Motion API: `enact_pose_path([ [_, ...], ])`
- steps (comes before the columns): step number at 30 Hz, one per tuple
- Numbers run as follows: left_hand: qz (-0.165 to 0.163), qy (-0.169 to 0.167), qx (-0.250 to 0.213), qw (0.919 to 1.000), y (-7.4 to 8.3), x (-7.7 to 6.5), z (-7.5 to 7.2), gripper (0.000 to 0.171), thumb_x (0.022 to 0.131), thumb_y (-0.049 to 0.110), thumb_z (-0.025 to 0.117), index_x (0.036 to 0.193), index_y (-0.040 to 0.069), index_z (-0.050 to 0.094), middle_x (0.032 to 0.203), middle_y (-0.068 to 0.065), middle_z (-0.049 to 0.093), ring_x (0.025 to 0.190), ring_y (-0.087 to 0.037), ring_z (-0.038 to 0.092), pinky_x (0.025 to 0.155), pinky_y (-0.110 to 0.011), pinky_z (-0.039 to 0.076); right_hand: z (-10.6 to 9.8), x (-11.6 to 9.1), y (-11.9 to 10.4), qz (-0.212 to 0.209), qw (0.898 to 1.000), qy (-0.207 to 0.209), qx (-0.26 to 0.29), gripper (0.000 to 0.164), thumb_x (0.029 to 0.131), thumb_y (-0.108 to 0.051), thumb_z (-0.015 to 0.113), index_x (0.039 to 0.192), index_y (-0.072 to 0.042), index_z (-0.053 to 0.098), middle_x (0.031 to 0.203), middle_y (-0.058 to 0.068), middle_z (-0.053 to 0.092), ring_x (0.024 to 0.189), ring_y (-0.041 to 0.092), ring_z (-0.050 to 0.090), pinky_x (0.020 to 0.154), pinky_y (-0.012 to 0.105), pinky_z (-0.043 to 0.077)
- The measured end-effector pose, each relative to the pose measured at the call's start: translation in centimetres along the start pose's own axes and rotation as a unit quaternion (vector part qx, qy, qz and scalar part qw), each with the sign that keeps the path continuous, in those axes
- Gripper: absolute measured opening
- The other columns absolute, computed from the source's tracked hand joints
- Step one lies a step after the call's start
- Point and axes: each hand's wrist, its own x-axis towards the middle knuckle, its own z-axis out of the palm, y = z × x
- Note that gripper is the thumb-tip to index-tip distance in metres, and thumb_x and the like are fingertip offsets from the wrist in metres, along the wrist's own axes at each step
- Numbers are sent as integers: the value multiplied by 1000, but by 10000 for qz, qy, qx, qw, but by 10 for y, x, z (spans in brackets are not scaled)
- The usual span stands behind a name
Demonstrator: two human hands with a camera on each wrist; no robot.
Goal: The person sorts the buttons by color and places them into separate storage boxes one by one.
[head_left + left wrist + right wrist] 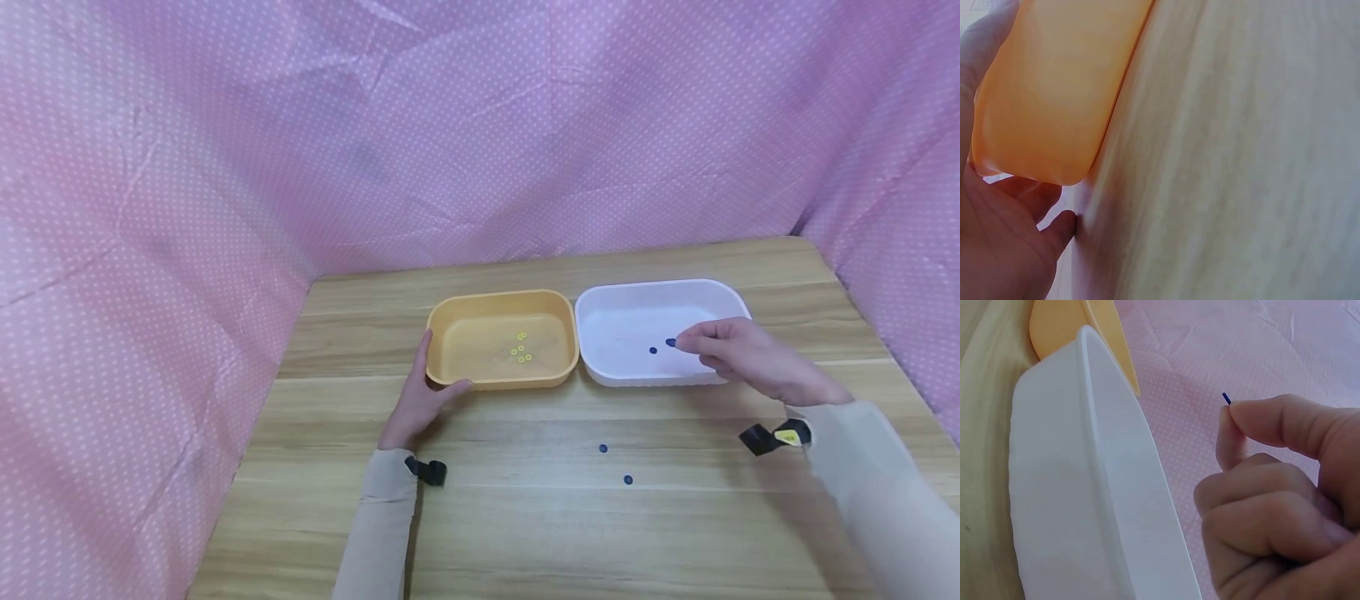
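My right hand (738, 354) is over the white plastic tub (660, 382), pinching a small dark blue button (1226, 398) between thumb and forefinger. Seen edge-on in the right wrist view, that button looks like a thin disc. Another dark blue button (653, 351) lies inside the white tub. At the left end of the orange tub (502, 385), my left hand (420, 396) holds its near corner, thumb along the front and fingers along the side. Several small yellow buttons (521, 348) lie on the orange tub's floor.
Two dark blue buttons, one at the back (603, 448) and one nearer (628, 480), lie on the wooden table (510, 533) in front of the tubs. The tubs stand side by side. Pink dotted cloth (465, 125) hangs behind and at both sides.
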Motion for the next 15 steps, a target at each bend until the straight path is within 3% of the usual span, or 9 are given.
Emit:
enact_pose_path([
  [15,-63,-7,18,10000,1,0,0,117,72,47,84,156,37,3,160,7,13,142,-14,23,116,-39,19,-10,39,13,209,9985,-80,-502,43,100,-29,54,121,7,61,58,-3,35,52,10,31,47,26,30],
])
